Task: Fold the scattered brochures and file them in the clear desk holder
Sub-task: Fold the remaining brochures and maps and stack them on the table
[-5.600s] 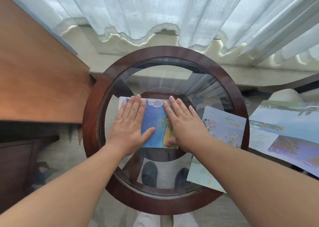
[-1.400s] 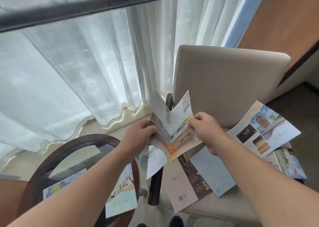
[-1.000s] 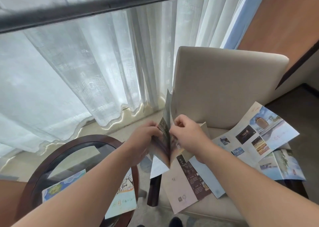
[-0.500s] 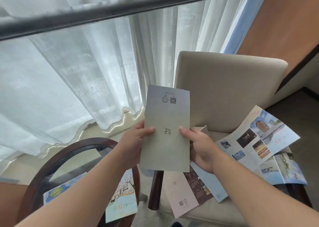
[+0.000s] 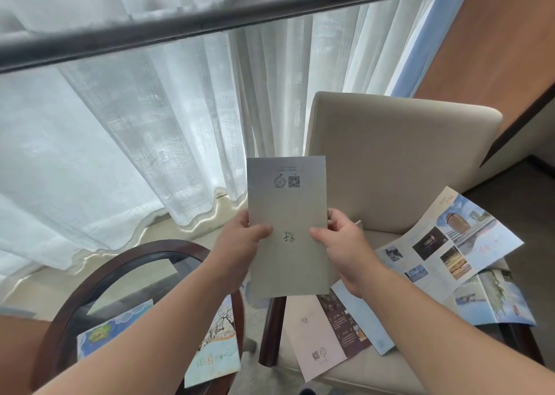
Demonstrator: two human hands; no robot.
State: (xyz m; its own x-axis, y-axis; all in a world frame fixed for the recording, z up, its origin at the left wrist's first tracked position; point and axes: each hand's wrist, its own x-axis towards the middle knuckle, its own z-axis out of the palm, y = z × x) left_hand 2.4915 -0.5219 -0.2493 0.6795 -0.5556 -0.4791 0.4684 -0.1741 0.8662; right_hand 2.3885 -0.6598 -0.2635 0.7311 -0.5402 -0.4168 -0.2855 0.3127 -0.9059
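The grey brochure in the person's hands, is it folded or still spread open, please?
Folded: the grey brochure shows as one flat narrow panel, pinched between the left hand and right hand.

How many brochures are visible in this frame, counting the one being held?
7, possibly more hidden: grey brochure in both hands; two on the glass table; four on the chair.

There are two hands, a left hand (image 5: pixel 240 244) and a right hand (image 5: pixel 342 241). Together they hold one folded grey brochure (image 5: pixel 288 229). There is one beige chair (image 5: pixel 399 160) at 3 o'clock. On its seat lie four open brochures: a pink and brown one (image 5: pixel 327 331), a plain blue one (image 5: pixel 360 319), a big one with photos (image 5: pixel 450 250) and one under it (image 5: pixel 495 301). There is one round glass table (image 5: pixel 78 292) at 8 o'clock. Two brochures lie on it, a blue one (image 5: pixel 114 331) and a tree one (image 5: pixel 216 352).
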